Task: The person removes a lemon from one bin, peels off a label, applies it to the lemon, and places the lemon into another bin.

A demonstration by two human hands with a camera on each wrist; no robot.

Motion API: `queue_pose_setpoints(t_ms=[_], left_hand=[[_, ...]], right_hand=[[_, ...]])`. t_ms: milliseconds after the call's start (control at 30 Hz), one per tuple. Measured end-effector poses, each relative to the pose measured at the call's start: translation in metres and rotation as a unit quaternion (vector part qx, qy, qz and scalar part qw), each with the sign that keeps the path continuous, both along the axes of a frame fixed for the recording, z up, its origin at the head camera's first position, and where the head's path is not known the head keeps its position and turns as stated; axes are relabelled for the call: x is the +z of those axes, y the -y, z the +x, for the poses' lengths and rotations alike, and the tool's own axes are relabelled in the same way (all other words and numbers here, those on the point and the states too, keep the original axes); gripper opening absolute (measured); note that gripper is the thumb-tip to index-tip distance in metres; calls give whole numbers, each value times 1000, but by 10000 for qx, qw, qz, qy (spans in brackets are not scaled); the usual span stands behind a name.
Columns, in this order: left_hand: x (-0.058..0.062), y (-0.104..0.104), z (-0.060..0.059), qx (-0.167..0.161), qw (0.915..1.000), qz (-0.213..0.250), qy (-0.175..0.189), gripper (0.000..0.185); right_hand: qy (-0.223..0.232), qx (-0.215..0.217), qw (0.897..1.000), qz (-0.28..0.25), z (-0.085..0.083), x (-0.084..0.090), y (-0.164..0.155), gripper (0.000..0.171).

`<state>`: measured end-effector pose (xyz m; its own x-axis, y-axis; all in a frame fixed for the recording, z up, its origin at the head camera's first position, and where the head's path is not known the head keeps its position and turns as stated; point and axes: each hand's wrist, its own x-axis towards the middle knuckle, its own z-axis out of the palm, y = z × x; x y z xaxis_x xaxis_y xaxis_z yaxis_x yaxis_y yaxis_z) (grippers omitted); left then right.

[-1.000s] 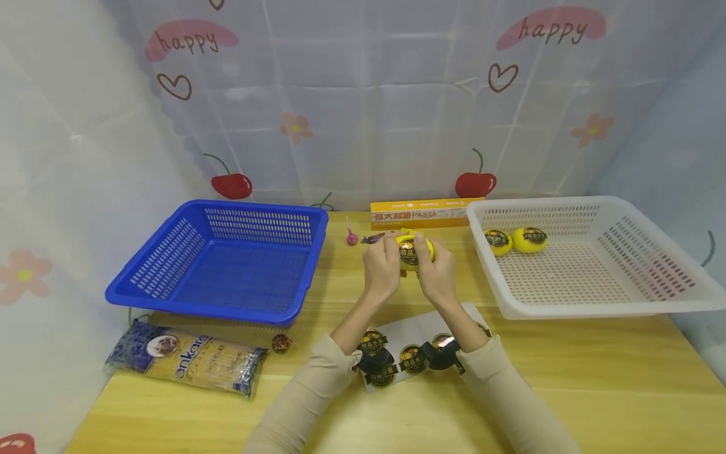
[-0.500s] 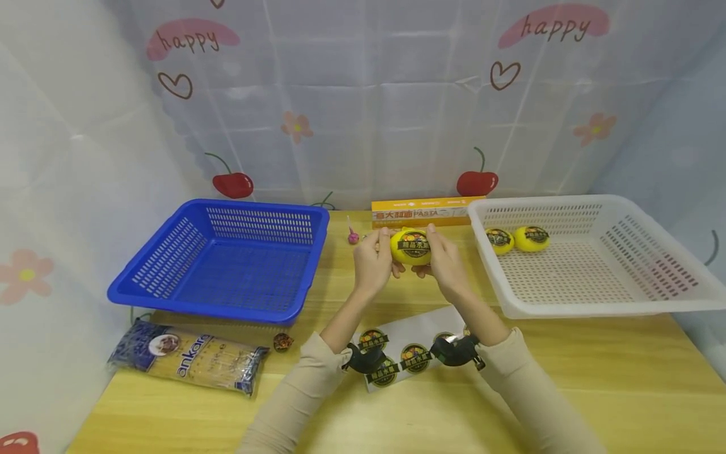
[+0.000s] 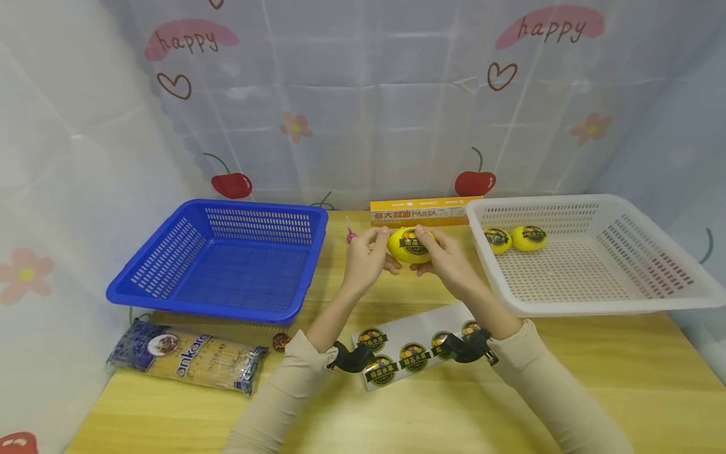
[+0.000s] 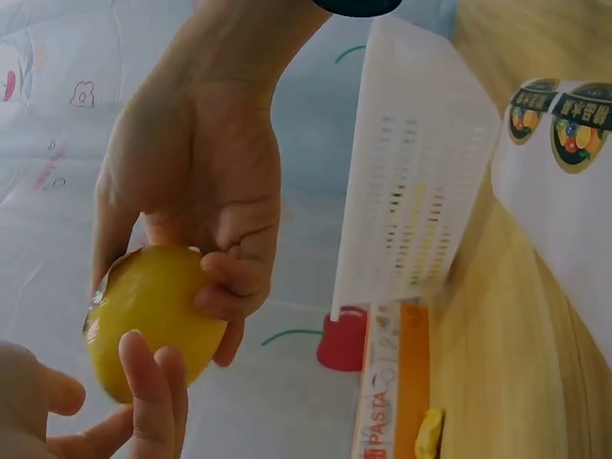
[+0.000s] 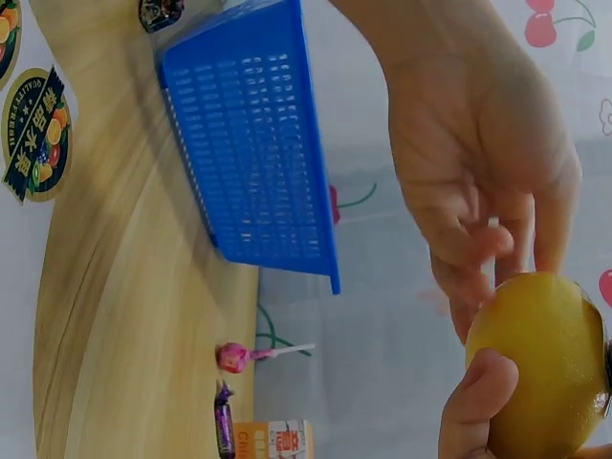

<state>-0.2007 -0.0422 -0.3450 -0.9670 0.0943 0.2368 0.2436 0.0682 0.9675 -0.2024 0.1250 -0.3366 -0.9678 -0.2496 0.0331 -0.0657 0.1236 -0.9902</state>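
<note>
Head view: your left hand and right hand are gripping the lemon with curled fingers, hiding its ends; your wrists are covering part of the sticker sheet.

The head camera looks forward and down over the tabletop. Both wrist cameras sit close beside the lemon, facing each other across it.

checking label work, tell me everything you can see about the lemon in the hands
The lemon is bright yellow, oval and smooth-skinned, lying sideways above the wooden table, between the blue and white baskets. A round dark sticker with a black banner sits on its upper face. The left hand and the right hand hold it by the ends with their fingertips; nothing else touches it.
</note>
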Motion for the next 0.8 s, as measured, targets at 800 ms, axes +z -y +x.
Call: queue_pose_setpoints(t_ms=[800], left_hand=[[9, 122, 8, 394, 9286, -3639, -604, 42]], right_hand=[[35, -860, 9895, 1157, -22, 23, -114, 69]])
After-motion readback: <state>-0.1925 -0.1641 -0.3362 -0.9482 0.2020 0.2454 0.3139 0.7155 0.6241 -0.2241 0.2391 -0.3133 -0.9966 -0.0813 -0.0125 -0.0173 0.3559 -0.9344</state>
